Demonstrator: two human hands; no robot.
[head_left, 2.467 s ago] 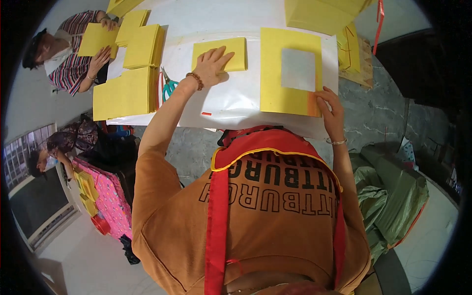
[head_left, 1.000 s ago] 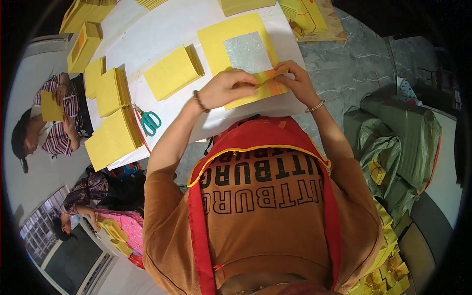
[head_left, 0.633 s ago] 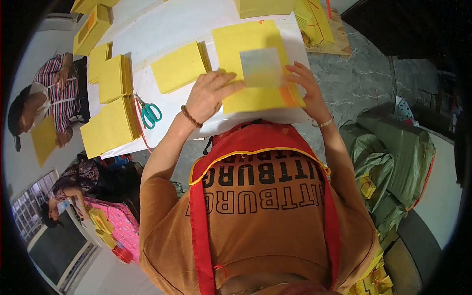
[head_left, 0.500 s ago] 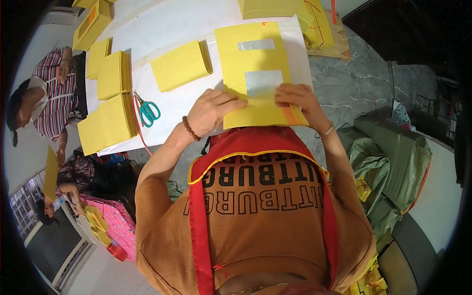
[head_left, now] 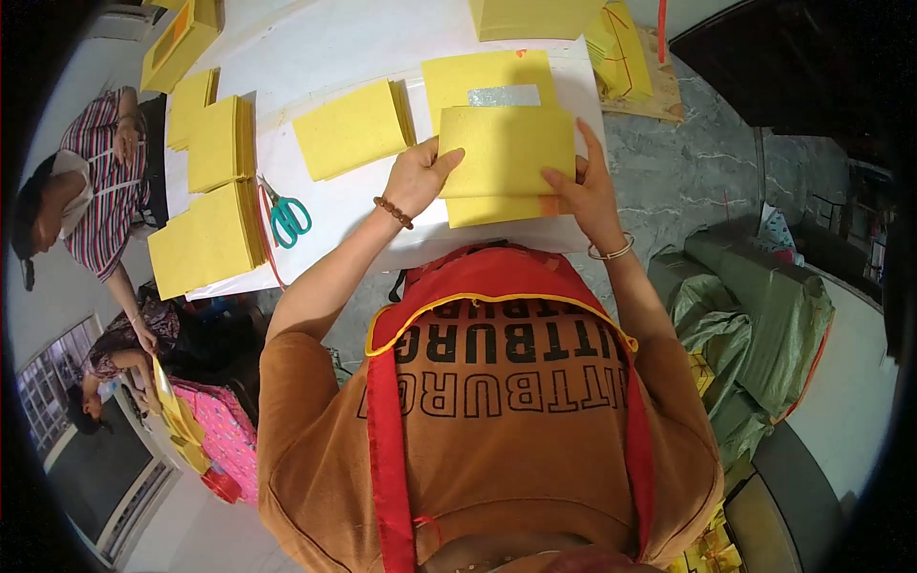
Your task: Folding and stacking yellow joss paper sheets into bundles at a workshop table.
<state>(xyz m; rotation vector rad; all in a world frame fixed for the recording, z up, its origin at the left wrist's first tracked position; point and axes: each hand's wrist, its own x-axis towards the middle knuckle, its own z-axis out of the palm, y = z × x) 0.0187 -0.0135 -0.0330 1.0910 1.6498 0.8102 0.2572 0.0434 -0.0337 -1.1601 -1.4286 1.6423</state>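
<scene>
Holding the folded yellow paper [head_left: 507,143] from both sides, the left hand [head_left: 420,175] pinches its left edge, thumb on top, and the right hand [head_left: 585,191] grips its right edge, thumb near the near corner. The paper is over a larger yellow sheet [head_left: 441,78] at the table's near side; whether it is lifted clear cannot be told. A silver patch [head_left: 504,95] shows just beyond its far edge, and a yellow strip with an orange mark shows on its near side. If the two hands pulled unevenly, the fold could skew or its layers slip apart; a brush against the sheet below could shift that too.

To the left lies a small stack [head_left: 346,129], near enough that a stray left wrist might knock it crooked. Farther left, green-handled scissors [head_left: 288,220] and a red cord [head_left: 266,224] lie beside a taller stack [head_left: 202,234]; a dragging sleeve could catch the cord.
</scene>
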